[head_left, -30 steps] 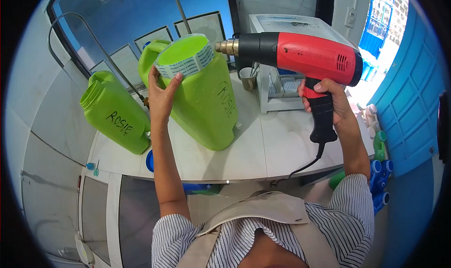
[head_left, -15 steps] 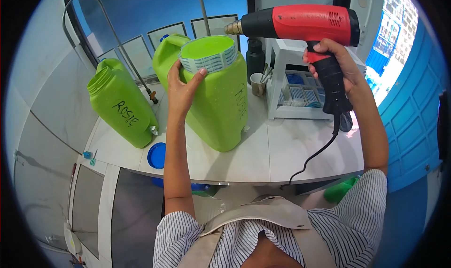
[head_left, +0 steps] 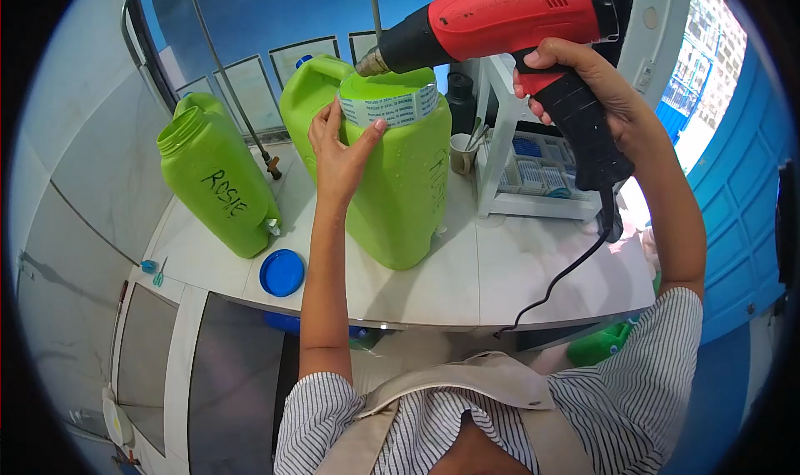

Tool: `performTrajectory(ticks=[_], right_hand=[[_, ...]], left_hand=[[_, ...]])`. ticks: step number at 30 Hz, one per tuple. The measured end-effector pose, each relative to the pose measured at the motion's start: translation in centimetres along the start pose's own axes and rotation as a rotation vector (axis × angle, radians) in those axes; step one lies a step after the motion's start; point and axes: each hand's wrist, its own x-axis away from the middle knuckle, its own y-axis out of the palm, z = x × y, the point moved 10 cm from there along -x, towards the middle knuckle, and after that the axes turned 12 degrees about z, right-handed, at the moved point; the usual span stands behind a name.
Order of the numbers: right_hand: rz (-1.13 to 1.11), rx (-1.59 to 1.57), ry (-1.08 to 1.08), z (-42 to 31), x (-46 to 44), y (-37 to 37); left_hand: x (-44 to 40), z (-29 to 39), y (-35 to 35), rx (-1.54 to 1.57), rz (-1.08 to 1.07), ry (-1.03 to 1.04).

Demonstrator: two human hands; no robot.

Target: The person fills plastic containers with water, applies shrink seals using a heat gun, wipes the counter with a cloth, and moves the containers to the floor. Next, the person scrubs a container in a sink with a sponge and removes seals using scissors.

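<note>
My right hand (head_left: pixel 593 79) is closed around the black handle of a red heat gun (head_left: pixel 521 18). Its metal nozzle points down and left, just above the green top (head_left: pixel 387 86) of a large jug. A clear shrink band (head_left: pixel 390 110) with blue print on white goes round that top. Thumb and fingers of my left hand (head_left: pixel 343 150) press on the band's lower left edge. The bright green jug (head_left: pixel 398 200) stands on the counter with water drops on its side. Its far side is hidden.
A second green jug (head_left: pixel 218 196) marked ROSIE stands uncapped at left. Near it lie a blue cap (head_left: pixel 282 272) and scissors (head_left: pixel 160 273). A white shelf (head_left: pixel 533 206), a mug (head_left: pixel 462 153) and a dark bottle (head_left: pixel 460 104) are behind. The gun's cord (head_left: pixel 554 285) trails across the counter.
The heat gun has moved left and tilted down, its nozzle now over the jug's top. My left hand stays at the band, fingers slightly shifted. The view has shifted a little.
</note>
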Motion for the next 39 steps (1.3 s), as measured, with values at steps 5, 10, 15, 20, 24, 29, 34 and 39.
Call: performTrajectory(ticks=[5, 10, 15, 20, 24, 29, 34, 39], right_hand=[[-0.011, 0.040, 0.006, -0.7, 1.8, 0.3], [0.055, 0.044, 0.026, -0.6, 4.2, -1.2], [0.099, 0.046, 0.058, -0.1, 6.1, -2.6], [0.111, -0.004, 0.024, 0.4, 7.4, -4.3], [0.128, -0.060, 0.043, 1.4, 7.9, -5.9], [0.159, -0.176, 0.048, 2.7, 7.7, -8.1], [0.129, -0.266, 0.047, 4.5, 5.1, -9.8], [0.096, -0.358, 0.098, 6.9, 0.6, -10.4]], left_hand=[[0.0, -0.7, 0.3, -0.029, 0.004, 0.037], [0.5, -0.4, 0.4, -0.045, -0.004, 0.068], [0.6, -0.9, 0.7, -0.053, -0.012, 0.045], [1.2, -0.3, -0.9, -0.009, 0.204, 0.036], [1.6, -0.3, -1.1, -0.002, 0.270, 0.000], [2.0, 1.1, -1.2, -0.026, 0.264, 0.014], [2.3, 2.2, -1.1, -0.022, 0.302, 0.072], [2.7, 2.3, -1.0, -0.005, 0.322, 0.054]])
